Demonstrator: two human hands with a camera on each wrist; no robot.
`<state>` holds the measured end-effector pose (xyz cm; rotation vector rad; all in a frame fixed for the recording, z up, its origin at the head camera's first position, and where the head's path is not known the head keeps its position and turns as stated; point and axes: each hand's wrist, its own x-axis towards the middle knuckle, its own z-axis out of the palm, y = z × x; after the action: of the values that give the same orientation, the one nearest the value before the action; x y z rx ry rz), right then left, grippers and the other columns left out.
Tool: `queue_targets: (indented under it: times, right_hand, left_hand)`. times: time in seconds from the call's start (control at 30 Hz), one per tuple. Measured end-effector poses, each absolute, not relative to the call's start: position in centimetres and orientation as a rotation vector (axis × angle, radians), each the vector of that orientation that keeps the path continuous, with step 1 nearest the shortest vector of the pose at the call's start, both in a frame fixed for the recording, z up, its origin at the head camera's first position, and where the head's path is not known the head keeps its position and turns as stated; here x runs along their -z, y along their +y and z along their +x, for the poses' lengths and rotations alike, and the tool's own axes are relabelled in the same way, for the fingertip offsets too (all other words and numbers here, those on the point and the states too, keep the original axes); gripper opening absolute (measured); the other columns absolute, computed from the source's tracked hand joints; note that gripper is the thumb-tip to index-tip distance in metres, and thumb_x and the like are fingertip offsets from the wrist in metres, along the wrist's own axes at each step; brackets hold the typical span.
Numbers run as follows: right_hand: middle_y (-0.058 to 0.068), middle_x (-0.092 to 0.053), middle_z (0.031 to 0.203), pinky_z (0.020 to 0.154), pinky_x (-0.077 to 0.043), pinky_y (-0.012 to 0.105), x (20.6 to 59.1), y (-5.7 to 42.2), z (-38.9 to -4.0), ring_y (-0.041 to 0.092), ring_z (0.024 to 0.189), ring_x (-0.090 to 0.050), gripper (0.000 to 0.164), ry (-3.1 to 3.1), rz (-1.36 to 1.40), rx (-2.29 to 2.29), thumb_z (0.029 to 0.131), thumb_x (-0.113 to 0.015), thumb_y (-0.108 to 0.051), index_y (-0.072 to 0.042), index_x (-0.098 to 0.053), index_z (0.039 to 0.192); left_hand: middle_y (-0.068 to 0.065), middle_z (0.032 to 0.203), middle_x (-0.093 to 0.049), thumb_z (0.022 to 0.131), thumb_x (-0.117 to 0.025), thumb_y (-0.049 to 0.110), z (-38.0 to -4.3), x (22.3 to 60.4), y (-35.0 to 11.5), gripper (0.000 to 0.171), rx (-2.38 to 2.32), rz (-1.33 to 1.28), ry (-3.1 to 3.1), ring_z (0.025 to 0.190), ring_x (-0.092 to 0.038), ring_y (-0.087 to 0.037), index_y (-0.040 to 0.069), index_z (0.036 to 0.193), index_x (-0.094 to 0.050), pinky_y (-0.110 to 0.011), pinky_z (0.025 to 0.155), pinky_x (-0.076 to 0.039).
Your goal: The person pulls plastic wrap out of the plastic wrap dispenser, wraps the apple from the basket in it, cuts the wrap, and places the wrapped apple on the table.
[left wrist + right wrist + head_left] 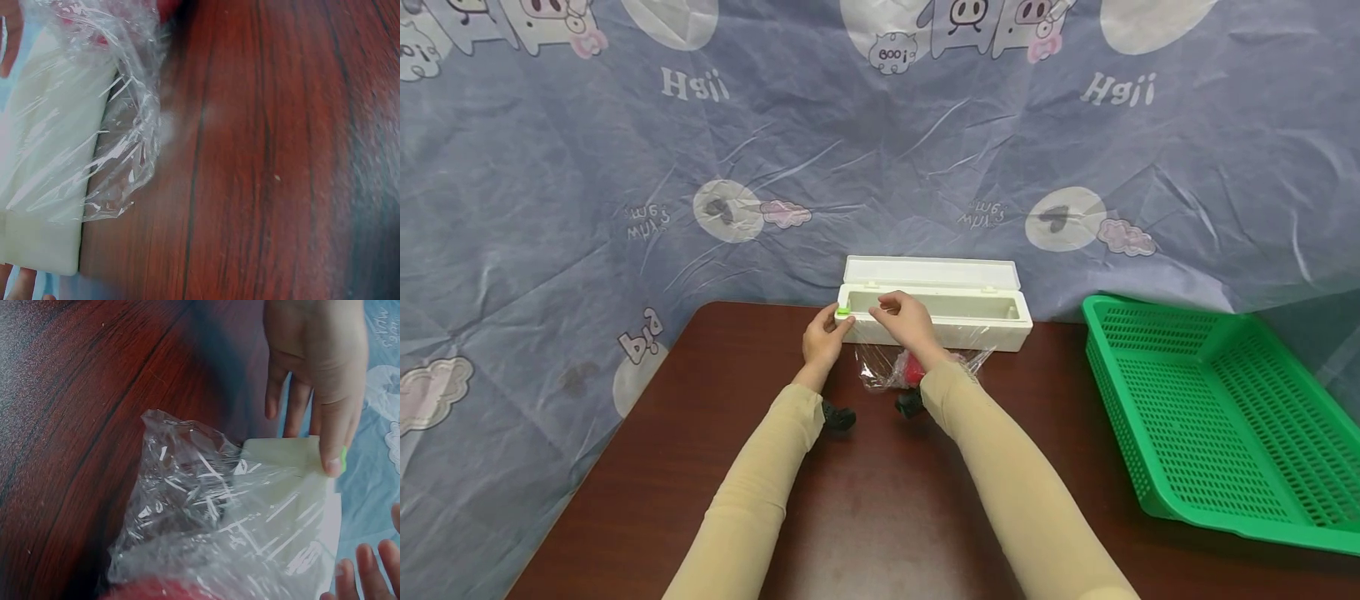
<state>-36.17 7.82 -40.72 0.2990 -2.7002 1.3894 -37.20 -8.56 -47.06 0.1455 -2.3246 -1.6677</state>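
Observation:
A white cling film dispenser [970,335] stands at the back of the table with its lid [932,272] raised. A green slider [843,311] sits at its left end. My left hand [823,340] grips that end, thumb on the front near the slider and fingers behind. Above the dispenser's open trough, my right hand [910,323] hovers with loosely bent fingers and nothing in them. Clear cling film [187,487] hangs crumpled down the front onto the table. Against the film is a red object [913,370], partly hidden by my right wrist; its kind cannot be made out.
A green plastic basket [1157,492] stands on the right of the dark wooden table [737,367]. Behind the table hangs a printed blue-grey cloth [850,167], close to the dispenser's raised lid. Black wrist mounts [837,417] are under both forearms.

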Motion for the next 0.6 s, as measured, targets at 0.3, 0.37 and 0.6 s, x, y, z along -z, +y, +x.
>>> queue_targets:
  times: [0.3, 0.37, 0.6]
  right_hand:
    - [0.011, -0.063, 0.116, 0.090, -0.046, 0.037, 41.4, 6.7, -37.2, 0.026, 0.107, -0.058, 0.039, -2.655, 0.332, -1.420, 0.089, -0.065, -0.027, -0.005, -0.060, 0.120]
    - [0.011, -0.063, 0.116, 0.090, -0.046, 0.038, 41.5, 6.4, -37.3, 0.026, 0.107, -0.058, 0.037, -2.640, 0.337, -1.419, 0.089, -0.066, -0.026, -0.005, -0.061, 0.119]
    - [0.009, -0.065, 0.114, 0.088, -0.047, 0.037, 42.2, 5.5, -38.0, 0.024, 0.107, -0.059, 0.032, -2.624, 0.368, -1.389, 0.088, -0.067, -0.023, -0.006, -0.064, 0.115]
  left_hand:
    - [-0.009, 0.124, -0.060, 0.078, -0.077, 0.028, -37.5, 47.2, -8.4, 0.052, 1.928, 0.375, -2.127, 0.116, -0.055, -0.020, 0.018, 0.127, -0.060, -0.033, 0.094, -0.044]
    - [-0.009, 0.124, -0.060, 0.077, -0.079, 0.024, -37.6, 47.1, -8.3, 0.053, 2.020, 0.404, -2.061, 0.116, -0.055, -0.020, 0.017, 0.127, -0.061, -0.033, 0.095, -0.044]
    - [-0.006, 0.126, -0.058, 0.075, -0.081, 0.018, -37.7, 47.2, -8.2, 0.051, 2.150, 0.458, -1.936, 0.119, -0.052, -0.017, 0.015, 0.123, -0.063, -0.028, 0.096, -0.042]
